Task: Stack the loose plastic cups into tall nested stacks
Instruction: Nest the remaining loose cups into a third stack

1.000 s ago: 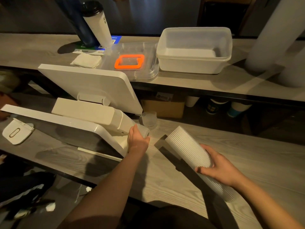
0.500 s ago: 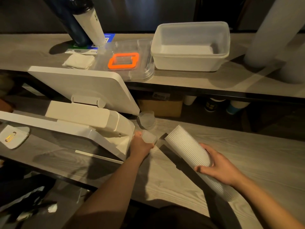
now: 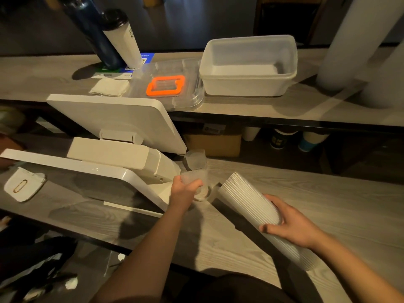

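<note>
Grey wood-grain counter (image 3: 328, 215) fills the foreground, where we see both forearms reaching in. The right hand (image 3: 293, 226) curls round a long nested stack (image 3: 251, 206) of ribbed white cups, which lies tilted, its open end up and toward the left. The left hand (image 3: 183, 191) grips a single clear cup (image 3: 194, 178) by its wall, rim up, just left of the stack's open end; beneath it a small round object, perhaps a cup base, rests on the counter, though blur prevents us from telling. Just beyond stands another clear cup (image 3: 195, 159), against the foot of a white terminal (image 3: 122, 154) with a tilted screen. On the shelf (image 3: 43, 73) behind we note a clear lid with an orange frame (image 3: 166, 86), a translucent tub (image 3: 249, 66), folded napkins (image 3: 109, 87) and two tall bottles (image 3: 109, 38). Paper cups (image 3: 290, 138) sit below the shelf.
</note>
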`<state>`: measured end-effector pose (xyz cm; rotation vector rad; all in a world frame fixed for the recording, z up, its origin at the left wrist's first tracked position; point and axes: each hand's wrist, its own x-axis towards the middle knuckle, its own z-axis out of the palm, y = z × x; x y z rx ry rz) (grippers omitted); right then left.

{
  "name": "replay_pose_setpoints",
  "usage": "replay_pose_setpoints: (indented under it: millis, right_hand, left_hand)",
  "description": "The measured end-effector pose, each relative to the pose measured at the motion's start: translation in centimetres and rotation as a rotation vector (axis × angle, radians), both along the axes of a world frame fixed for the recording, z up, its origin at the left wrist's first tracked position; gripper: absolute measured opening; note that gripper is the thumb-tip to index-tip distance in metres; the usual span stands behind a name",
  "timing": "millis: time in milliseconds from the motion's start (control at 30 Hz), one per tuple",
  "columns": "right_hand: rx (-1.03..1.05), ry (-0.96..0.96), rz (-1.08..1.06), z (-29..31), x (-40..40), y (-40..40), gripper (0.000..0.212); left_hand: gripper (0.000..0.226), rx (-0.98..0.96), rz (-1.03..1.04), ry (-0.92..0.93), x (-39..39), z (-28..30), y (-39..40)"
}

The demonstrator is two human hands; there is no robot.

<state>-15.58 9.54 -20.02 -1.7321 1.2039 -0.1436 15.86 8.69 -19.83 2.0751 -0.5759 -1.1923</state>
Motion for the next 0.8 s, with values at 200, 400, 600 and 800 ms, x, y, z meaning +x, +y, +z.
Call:
replay_pose_setpoints:
  millis: [200, 400, 600, 800]
  right_hand:
    - [-0.014, -0.019, 0.040, 0.6, 0.8, 0.8, 0.084]
    - [-0.051, -0.021, 0.064, 1.1, 1.7, 1.3, 0.086]
    - [-0.047, -0.049, 0.076, 1.5, 1.6, 1.7, 0.085]
    - [-0.038, -0.056, 0.093, 1.6, 2.2, 2.0, 0.084]
  left_hand:
    - [0.063, -0.179, 0.065, 0.365, -1.2, 2.7, 0.8]
    - [0.065, -0.217, -0.031, 0.493, -2.3, 3.3, 2.6]
    - [0.062, -0.214, -0.079, 0.500, -2.2, 3.8, 3.6]
    - [0.058, -0.220, -0.084, 0.536, -2.6, 4.1, 3.9]
